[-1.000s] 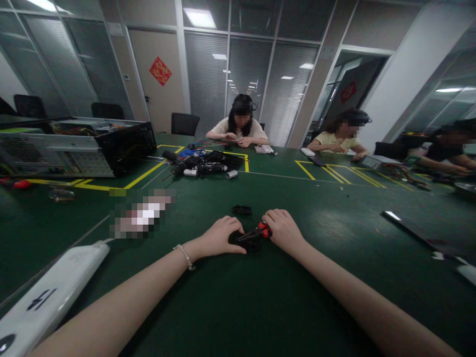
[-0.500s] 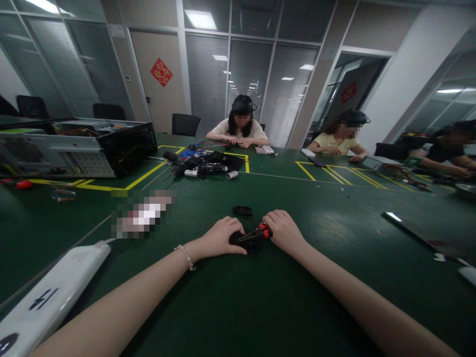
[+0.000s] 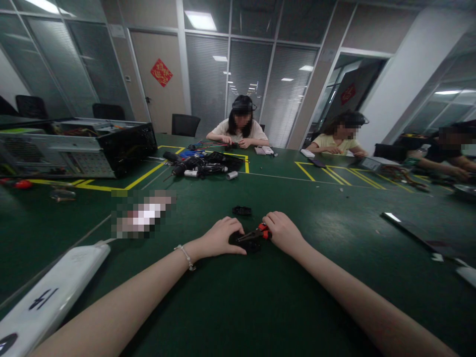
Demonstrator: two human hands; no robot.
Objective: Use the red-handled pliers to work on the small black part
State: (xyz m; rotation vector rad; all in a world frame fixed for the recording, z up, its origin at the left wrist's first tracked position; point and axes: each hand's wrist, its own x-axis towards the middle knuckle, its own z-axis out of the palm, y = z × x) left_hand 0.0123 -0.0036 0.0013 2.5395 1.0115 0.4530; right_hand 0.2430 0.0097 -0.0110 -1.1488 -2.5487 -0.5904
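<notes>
Gripping red-handled pliers [image 3: 260, 231], right hand [image 3: 283, 233] aims jaws leftward and slightly toward wearer, tool's long axis nearly crosswise above green table [image 3: 238, 307]. Left hand [image 3: 221, 238] grasps black part [image 3: 254, 246] at pliers' tips, between both hands. Second black piece [image 3: 242, 210] lies just beyond. Working room spans tabletop between forearms, rightward to dark slab [image 3: 414, 233]; white device [image 3: 55, 292] borders left forearm.
</notes>
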